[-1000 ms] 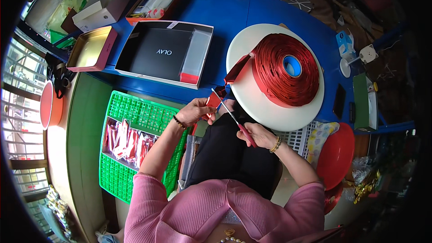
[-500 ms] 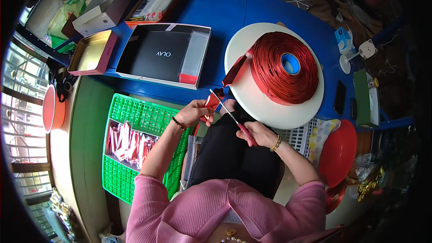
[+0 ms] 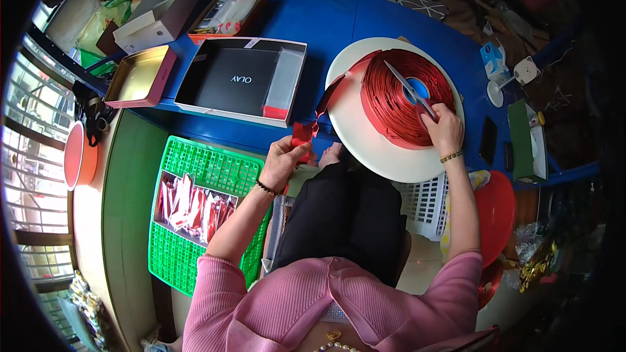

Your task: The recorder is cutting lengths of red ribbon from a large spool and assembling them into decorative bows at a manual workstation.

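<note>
A large coil of shiny red ribbon (image 3: 385, 107) wound on a blue core lies on a round white board (image 3: 352, 133) at the table's right. Its loose end runs left off the board and down to my left hand (image 3: 282, 161), whose fingers pinch the red ribbon strip (image 3: 302, 133). My right hand (image 3: 446, 129) is over the coil's near right part, gripping red-handled scissors (image 3: 409, 83). Their grey blades point up and left across the blue core. Whether the hand touches the coil I cannot tell.
On the blue table (image 3: 306, 13) stand a black-and-white box (image 3: 225, 78), a pink tray (image 3: 140, 78) and a green box (image 3: 527, 143). Lower left, a green crate (image 3: 202, 150) holds a box of red-and-white strips (image 3: 195, 205). A red basin (image 3: 497, 212) is at right.
My right hand has carried the scissors from the ribbon near my left hand up and right, over the coil. The left hand keeps its pinch, slightly shifted.
</note>
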Demonstrator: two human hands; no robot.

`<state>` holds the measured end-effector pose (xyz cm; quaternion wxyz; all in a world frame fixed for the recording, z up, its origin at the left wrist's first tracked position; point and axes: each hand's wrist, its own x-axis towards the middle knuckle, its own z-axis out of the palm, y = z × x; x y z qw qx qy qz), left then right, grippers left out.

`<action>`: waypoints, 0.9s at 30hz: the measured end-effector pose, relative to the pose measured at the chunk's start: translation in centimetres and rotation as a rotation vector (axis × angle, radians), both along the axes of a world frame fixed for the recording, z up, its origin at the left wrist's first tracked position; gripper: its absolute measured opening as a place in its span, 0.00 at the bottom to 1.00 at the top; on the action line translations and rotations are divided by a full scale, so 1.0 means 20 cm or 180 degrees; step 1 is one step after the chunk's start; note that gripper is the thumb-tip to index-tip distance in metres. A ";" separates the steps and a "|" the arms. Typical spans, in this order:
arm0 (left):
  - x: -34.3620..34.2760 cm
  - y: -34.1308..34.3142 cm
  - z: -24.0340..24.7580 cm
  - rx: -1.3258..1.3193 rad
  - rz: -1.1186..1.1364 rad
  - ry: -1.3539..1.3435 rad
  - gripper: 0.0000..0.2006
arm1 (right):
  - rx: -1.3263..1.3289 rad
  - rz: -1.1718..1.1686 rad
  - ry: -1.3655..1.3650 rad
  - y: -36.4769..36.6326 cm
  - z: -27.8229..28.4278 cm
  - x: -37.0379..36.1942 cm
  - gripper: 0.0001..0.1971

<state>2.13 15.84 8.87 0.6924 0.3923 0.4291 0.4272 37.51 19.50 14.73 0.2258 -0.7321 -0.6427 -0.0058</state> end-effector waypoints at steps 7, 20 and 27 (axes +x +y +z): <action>0.07 -0.10 0.18 -0.0084 0.0463 -0.0280 0.06 | 0.1146 0.1024 0.0672 -0.20 -0.12 -0.23 0.18; 0.08 -0.18 0.36 -0.0089 0.0475 -0.1054 0.06 | 0.0873 0.2258 0.2554 -0.56 -0.08 -0.99 0.09; 0.10 -0.21 0.24 -0.0597 -0.0291 -0.1586 0.15 | 0.1565 0.2524 0.1876 -0.49 0.04 -0.89 0.07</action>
